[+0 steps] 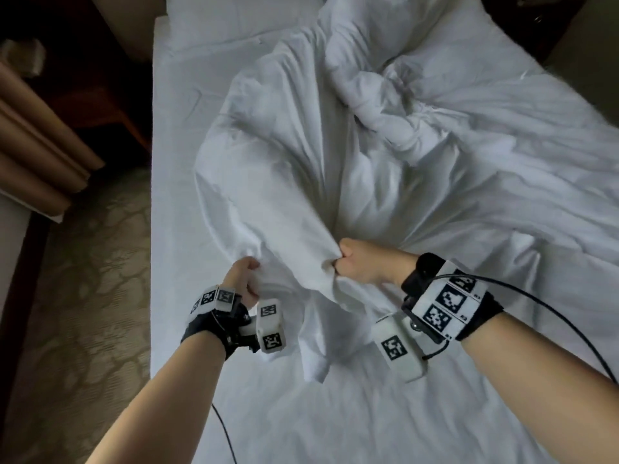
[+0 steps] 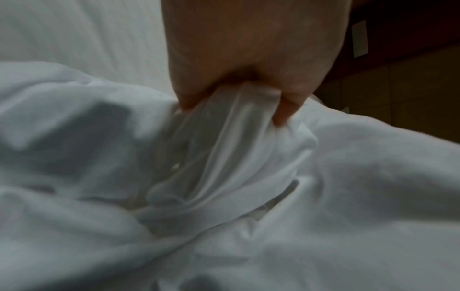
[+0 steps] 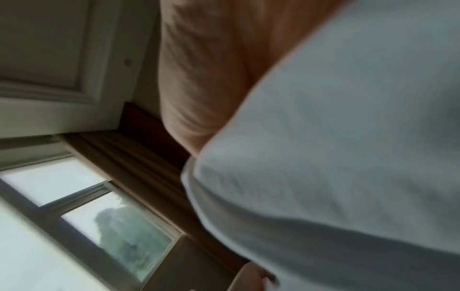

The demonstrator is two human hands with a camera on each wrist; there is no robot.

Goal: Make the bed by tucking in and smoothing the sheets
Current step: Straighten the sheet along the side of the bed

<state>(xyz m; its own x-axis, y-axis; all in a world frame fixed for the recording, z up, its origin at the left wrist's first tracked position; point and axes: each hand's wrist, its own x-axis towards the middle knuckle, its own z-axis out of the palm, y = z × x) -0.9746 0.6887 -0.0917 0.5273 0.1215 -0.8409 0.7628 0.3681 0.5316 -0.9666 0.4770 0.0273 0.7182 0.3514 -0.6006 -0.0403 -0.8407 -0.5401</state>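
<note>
Gripping the crumpled top sheet near the bed foot, left hand and right hand bunch its edge, likely to spread it flat.

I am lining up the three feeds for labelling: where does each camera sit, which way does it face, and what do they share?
Head: worn on the head, looks down the bed; both forearms, left hand and right hand grip the white sheet.
Left wrist: looks along the hand at fingers bunching sheet.
Right wrist: looks past the palm toward a window and curtain.
Shared: the sheet appears in all three views.
</note>
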